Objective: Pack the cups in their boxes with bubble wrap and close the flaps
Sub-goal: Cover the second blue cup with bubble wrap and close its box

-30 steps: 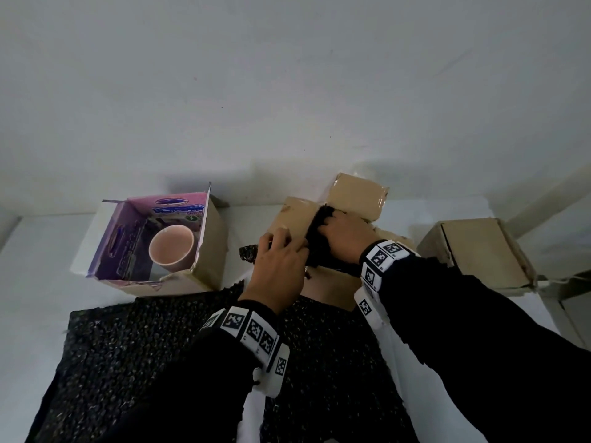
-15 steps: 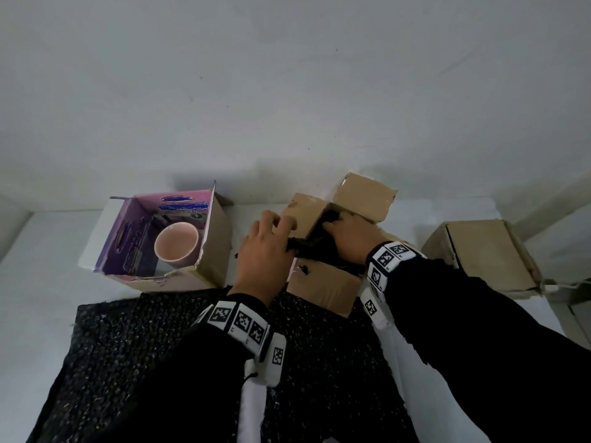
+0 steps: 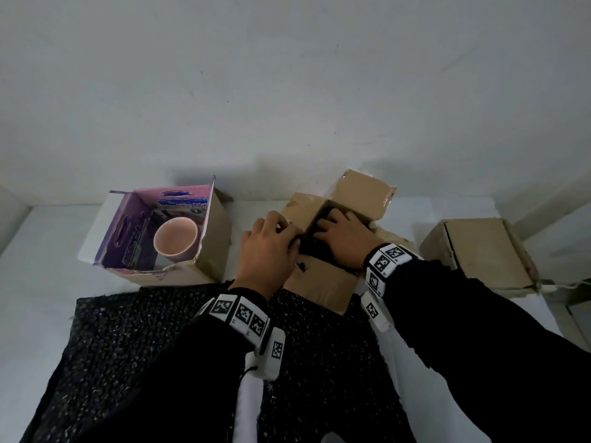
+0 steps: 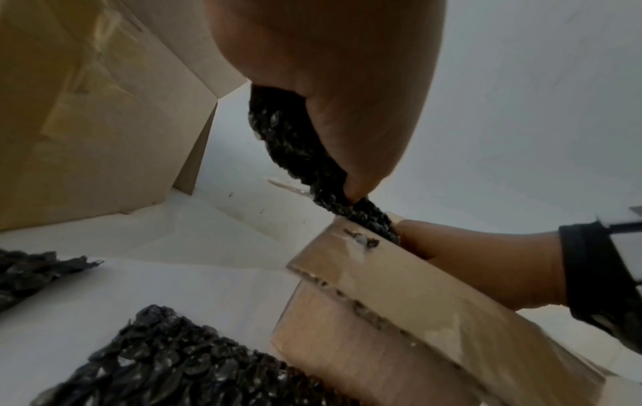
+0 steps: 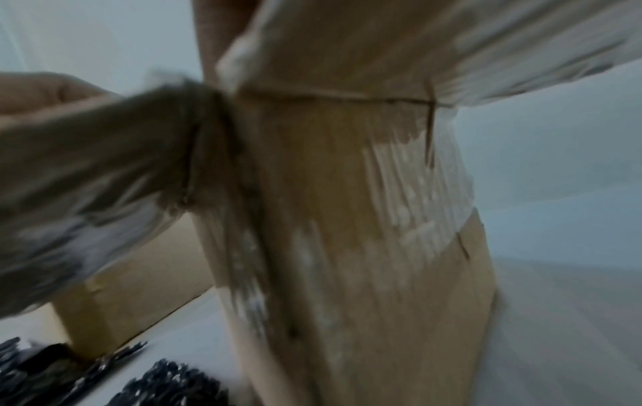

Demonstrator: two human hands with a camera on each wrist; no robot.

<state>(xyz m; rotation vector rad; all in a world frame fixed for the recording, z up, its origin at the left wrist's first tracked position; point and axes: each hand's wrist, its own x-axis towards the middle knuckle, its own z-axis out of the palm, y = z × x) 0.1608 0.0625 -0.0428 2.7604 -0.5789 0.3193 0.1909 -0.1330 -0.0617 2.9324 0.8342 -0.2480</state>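
Since the earlier frame, the black bubble wrap (image 3: 308, 247) has been pushed deeper into the brown box (image 3: 323, 279). It is pinched by the left hand (image 3: 265, 251); the right hand (image 3: 343, 238) presses inside, its grip hidden. Wrap toward 9 o'clock should be tucked in before flaps are closed.

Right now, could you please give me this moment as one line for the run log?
step: stuffing wrap | left hand: pinching black bubble wrap at rim | right hand: inside middle box | flaps: open | pink cup: unwrapped
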